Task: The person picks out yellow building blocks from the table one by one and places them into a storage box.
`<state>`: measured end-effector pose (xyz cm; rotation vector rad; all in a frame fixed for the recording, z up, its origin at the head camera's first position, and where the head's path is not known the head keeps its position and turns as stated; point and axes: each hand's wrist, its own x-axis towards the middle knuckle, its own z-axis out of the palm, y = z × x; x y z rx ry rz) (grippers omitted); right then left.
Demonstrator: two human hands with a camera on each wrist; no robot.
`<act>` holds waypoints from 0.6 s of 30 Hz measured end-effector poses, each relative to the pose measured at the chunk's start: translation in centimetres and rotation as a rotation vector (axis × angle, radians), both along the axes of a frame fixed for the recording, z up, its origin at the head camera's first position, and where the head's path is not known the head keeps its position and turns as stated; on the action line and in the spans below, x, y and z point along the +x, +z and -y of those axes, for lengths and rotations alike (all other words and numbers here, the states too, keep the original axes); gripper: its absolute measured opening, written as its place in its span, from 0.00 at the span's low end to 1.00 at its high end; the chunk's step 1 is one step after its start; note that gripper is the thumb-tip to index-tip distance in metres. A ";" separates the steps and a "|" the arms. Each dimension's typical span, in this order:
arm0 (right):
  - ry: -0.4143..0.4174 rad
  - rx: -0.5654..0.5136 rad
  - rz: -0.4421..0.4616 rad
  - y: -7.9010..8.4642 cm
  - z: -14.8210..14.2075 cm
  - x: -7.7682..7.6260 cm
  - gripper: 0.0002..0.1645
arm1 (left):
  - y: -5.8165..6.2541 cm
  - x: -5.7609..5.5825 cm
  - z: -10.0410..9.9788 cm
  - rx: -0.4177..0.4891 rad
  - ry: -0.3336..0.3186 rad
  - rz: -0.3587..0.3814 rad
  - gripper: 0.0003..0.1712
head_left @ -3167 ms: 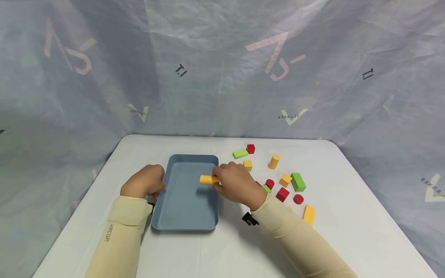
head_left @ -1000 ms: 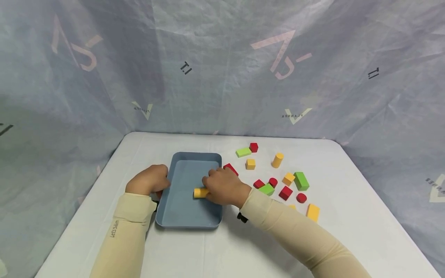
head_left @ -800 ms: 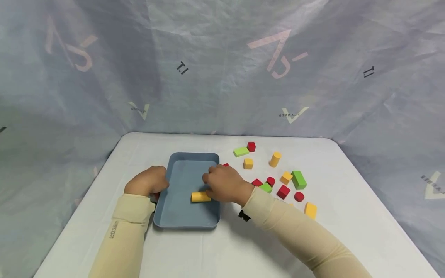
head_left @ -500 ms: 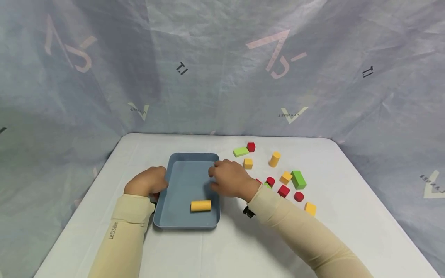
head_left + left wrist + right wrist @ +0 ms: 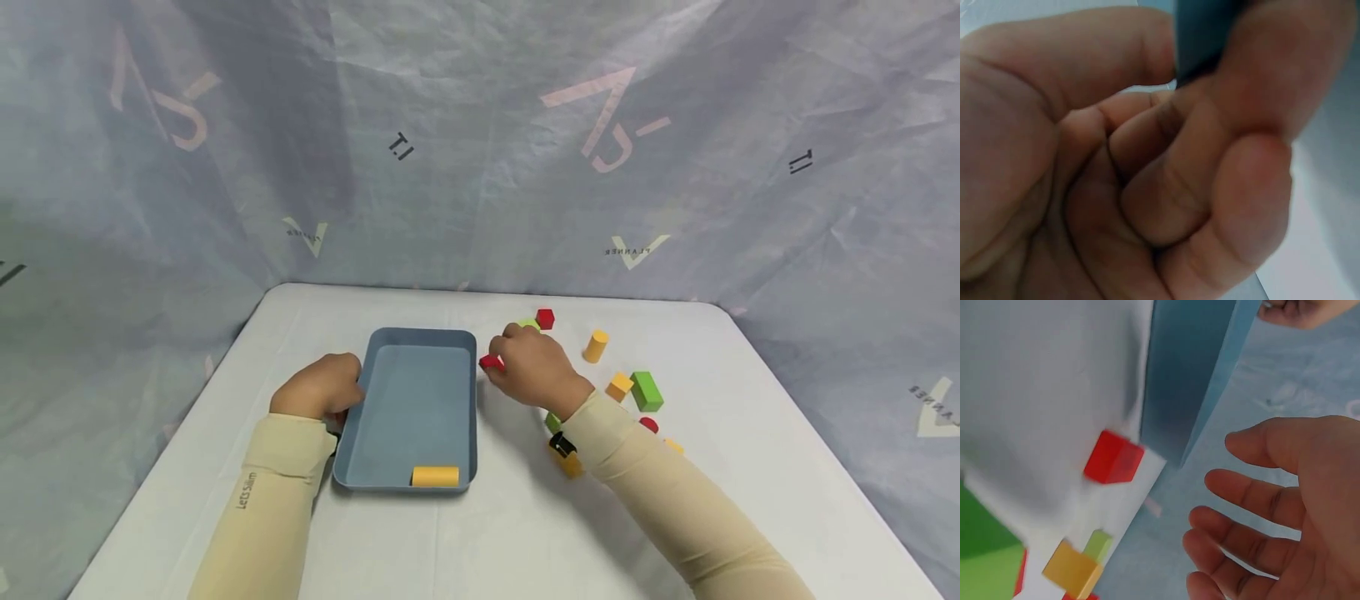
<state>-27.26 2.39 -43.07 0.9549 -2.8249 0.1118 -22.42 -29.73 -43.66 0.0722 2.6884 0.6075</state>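
Note:
My left hand [image 5: 318, 387] pinches the left wall of a grey-blue tray [image 5: 412, 392]; in the left wrist view, thumb and forefinger hold the tray wall [image 5: 1200, 37]. Inside the tray, a yellow cylinder [image 5: 435, 477] lies on its side against the near wall. My right hand [image 5: 536, 367] is just right of the tray, over a red block [image 5: 491, 362] that it partly covers. In the right wrist view, that hand's fingers [image 5: 1254, 494] are spread and relaxed with nothing between them, and the red block [image 5: 1114, 457] sits apart from them near the tray's corner.
Right of the tray lie loose blocks: an upright yellow cylinder [image 5: 596, 346], a yellow cube [image 5: 619, 387], a green block [image 5: 647, 392] and a red cube [image 5: 545, 319]. My right forearm and hand hide several others. A grey printed cloth [image 5: 480, 167] hangs behind the table.
My right hand has let go of the yellow cylinder inside the tray and moved right to the red block. The cylinder has rolled to the near wall. My left hand has stayed on the tray.

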 end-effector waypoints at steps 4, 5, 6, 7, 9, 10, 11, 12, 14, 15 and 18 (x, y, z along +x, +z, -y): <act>-0.076 0.014 0.036 -0.4 -1.0 -0.7 0.17 | -0.1 0.0 0.0 0.002 0.002 -0.002 0.10; -0.090 0.016 0.038 -0.4 -1.2 -0.9 0.18 | -0.1 0.0 0.0 0.000 0.003 -0.003 0.10; -0.105 0.014 0.040 -0.5 -1.4 -1.0 0.19 | -0.1 0.0 -0.1 0.000 0.003 -0.004 0.10; -0.118 0.013 0.041 -0.6 -1.6 -1.1 0.20 | -0.1 0.0 -0.1 0.000 0.004 -0.004 0.10; -0.140 0.004 0.043 -0.6 -1.9 -1.3 0.22 | 0.0 0.0 -0.1 -0.004 0.004 -0.002 0.11; -0.148 -0.002 0.044 -0.7 -2.0 -1.5 0.22 | 0.0 -0.1 -0.1 -0.006 0.003 -0.001 0.11; -0.155 -0.006 0.046 -0.8 -2.2 -1.6 0.23 | -0.1 -0.1 -0.1 -0.008 0.002 -0.001 0.11; -0.164 -0.009 0.049 -1.0 -2.3 -1.8 0.23 | -0.1 -0.1 -0.1 -0.009 0.000 0.000 0.11; -0.180 -0.014 0.058 -1.2 -2.7 -2.1 0.23 | -0.1 -0.1 -0.1 -0.011 0.000 0.001 0.11; -0.187 -0.016 0.065 -1.3 -2.8 -2.3 0.23 | -0.1 -0.1 -0.1 -0.010 0.003 0.002 0.11; -0.211 -0.010 0.095 -1.6 -3.3 -2.8 0.24 | -0.2 0.0 -0.1 -0.005 0.005 0.003 0.10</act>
